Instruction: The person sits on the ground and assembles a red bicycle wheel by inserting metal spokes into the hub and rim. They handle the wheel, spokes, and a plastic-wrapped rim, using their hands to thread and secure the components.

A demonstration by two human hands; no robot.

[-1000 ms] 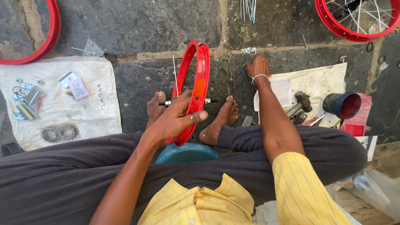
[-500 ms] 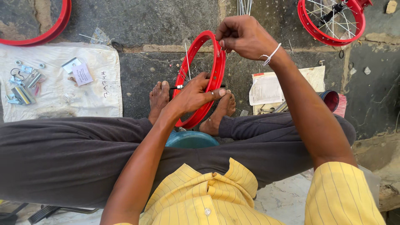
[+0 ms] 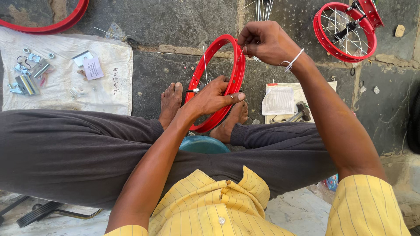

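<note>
Rim (image 3: 238,70), red and bare of most spokes, stands on edge between the person's 2 bare feet (image 3: 171,102) on the dark stone floor (image 3: 175,22). Left hand (image 3: 214,97) wraps its fingers over the rim's near side, thumb laid along the red metal, closed around it. Right hand (image 3: 264,41) is at the rim's top edge, fingertips pressed together in a pinch on a thin spoke (image 3: 204,65); what exactly sits between the fingertips is too small to tell. A hub (image 3: 192,91) shows inside the rim, near the left hand.

Below the feet, a teal stool (image 3: 203,144) peeks out between the person's dark trouser legs. To the right lies a paper sheet (image 3: 279,101) with a hammer (image 3: 302,112) just beside it. Farther right and up stands a spoked red wheel (image 3: 345,32). More loose spokes (image 3: 262,8) lie at the top edge.

To the left, a white cloth (image 3: 65,83) holds small metal brackets (image 3: 33,76), a few rings and a paper tag (image 3: 92,69). Another red rim (image 3: 48,24) curves across the upper left corner.
</note>
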